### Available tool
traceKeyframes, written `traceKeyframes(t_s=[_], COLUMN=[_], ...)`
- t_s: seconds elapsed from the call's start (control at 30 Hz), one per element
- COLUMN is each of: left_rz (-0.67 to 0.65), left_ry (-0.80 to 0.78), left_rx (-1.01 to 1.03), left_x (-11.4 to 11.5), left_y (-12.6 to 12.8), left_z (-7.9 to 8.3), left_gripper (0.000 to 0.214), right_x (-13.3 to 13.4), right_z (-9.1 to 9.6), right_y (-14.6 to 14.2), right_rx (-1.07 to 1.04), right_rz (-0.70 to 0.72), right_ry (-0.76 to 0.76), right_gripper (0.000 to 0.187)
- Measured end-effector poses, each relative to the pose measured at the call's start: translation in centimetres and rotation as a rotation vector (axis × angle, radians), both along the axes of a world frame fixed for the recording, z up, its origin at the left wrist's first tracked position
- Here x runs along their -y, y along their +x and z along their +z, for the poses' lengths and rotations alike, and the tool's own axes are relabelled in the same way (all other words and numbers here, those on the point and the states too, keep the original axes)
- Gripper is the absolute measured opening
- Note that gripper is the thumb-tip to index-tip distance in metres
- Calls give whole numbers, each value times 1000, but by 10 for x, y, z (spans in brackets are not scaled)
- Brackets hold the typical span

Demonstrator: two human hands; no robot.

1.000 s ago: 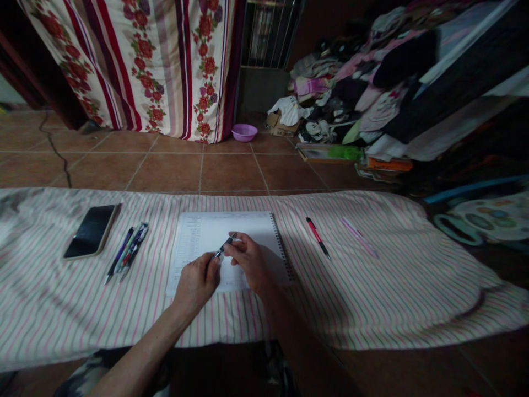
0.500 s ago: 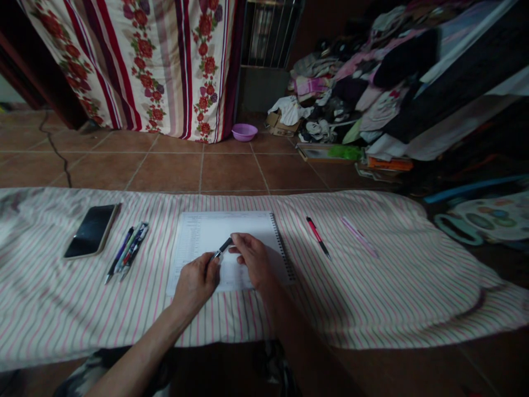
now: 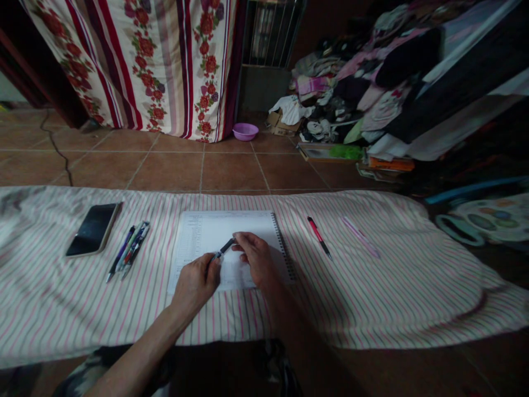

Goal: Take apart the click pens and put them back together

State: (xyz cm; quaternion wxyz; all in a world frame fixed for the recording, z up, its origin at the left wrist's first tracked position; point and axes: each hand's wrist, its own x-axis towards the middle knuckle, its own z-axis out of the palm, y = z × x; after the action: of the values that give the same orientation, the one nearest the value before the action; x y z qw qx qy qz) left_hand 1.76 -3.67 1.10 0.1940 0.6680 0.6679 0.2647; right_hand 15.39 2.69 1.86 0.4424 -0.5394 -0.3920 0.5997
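"Dark pen (image 3: 225, 246), where's that being held, exactly?"

"Over the white page of a spiral notebook (image 3: 231, 220), on a slant, with its near end tucked into the left grip (image 3: 196, 278). It's pinched there between thumb and forefinger, as far as can be seen."

"And the right grip (image 3: 255, 256)?"

"Fingertips are put right at the pen's far end, fingers a bit bent. Whether it's being pinched there or only touched can't be told tbh, it's too dim."

"OK, and what's laid out around it?"

"The notebook's set flat on a striped cloth (image 3: 392, 292), wire binding on the right edge. Off to the left, a phone (image 3: 93, 230) is laid screen up, and a small bunch of pens (image 3: 134, 247) is lined up between it and the notebook. On the other side a red pen (image 3: 319, 238) is placed near the binding, with a pale purple pen (image 3: 360, 237) laid farther right."

"Anything seen in the back?"

"A purple basin (image 3: 245, 131), placed on the floor (image 3: 231, 171) by a flowered curtain (image 3: 165, 66). Clothes (image 3: 355, 94) are heaped to the right."
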Motion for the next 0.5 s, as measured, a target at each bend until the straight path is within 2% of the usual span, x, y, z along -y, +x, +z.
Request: traceKeyframes(t_s=[0.5], left_rz=[7], left_ry=[-19], left_rx=[-14], left_x=[2], left_y=[-3], left_z=[3], left_gripper=[32], right_x=[-1], right_z=[-2], right_y=[1], right_rx=[16], right_rz=[10], right_ry=[8], right_gripper=[33])
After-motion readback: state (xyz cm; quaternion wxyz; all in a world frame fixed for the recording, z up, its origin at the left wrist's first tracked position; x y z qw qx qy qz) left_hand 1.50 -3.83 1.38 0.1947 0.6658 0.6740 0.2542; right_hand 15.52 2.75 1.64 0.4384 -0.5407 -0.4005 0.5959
